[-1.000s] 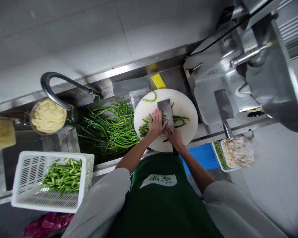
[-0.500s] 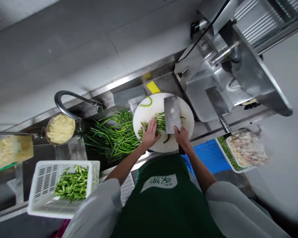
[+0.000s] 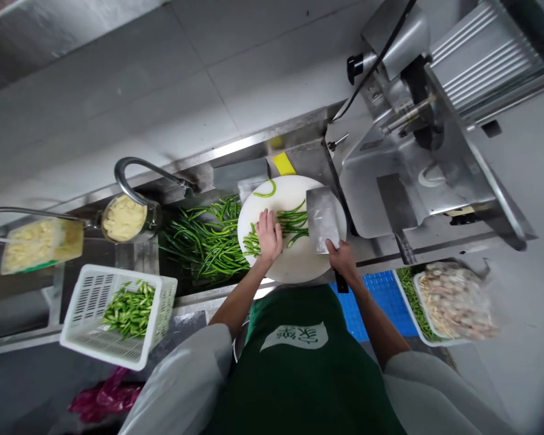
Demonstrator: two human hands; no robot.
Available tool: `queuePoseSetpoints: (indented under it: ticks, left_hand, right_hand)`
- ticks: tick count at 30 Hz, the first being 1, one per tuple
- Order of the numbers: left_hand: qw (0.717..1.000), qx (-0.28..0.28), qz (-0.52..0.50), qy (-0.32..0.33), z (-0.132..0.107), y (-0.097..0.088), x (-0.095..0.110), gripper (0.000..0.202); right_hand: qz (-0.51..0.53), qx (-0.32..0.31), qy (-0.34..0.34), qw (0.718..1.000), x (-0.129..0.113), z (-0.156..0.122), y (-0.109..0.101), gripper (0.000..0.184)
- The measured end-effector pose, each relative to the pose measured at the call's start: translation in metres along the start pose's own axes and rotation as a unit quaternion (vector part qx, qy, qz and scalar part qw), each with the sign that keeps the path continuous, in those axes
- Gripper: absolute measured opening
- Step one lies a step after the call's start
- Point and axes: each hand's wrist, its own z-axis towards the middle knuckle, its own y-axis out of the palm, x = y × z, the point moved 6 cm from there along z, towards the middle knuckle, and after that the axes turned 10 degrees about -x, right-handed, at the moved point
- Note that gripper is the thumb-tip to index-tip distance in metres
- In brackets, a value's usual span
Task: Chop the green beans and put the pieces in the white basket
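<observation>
A round white cutting board (image 3: 299,263) lies on the steel counter in front of me. My left hand (image 3: 268,234) presses flat, fingers together, on a bunch of long green beans (image 3: 292,222) on the board. My right hand (image 3: 341,257) grips the handle of a broad cleaver (image 3: 323,219), whose blade lies at the right end of the bunch. One curled bean (image 3: 265,190) lies at the board's far edge.
A heap of uncut green beans (image 3: 206,238) fills the sink left of the board, under a curved tap (image 3: 138,169). A white plastic basket (image 3: 88,305) holds cut bean pieces. A steel slicing machine (image 3: 417,157) stands right; trays (image 3: 453,299), a blue crate (image 3: 381,302), a bowl (image 3: 124,219) nearby.
The cleaver has moved right, off the bunch to its right end. My left hand has slid left along the beans. The view has shifted.
</observation>
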Motion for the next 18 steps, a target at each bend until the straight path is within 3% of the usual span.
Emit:
queuePoseSetpoints:
  ticks: [4, 7, 18]
  left_hand:
    - [0.993, -0.080, 0.088, 0.018, 0.013, 0.030, 0.017, 0.072]
    - [0.985, -0.113, 0.127, 0.025, 0.020, 0.049, 0.023, 0.079]
    - [0.979, -0.146, 0.126, 0.071, 0.039, 0.048, 0.013, 0.083]
  right_hand:
    - [-0.062, -0.074, -0.013, 0.995, -0.019, 0.025, 0.019, 0.050]
    - [-0.123, -0.064, -0.018, 0.990, -0.025, 0.032, 0.018, 0.047]
    - [-0.128, -0.098, 0.063, 0.985, -0.015, 0.020, 0.024, 0.050]
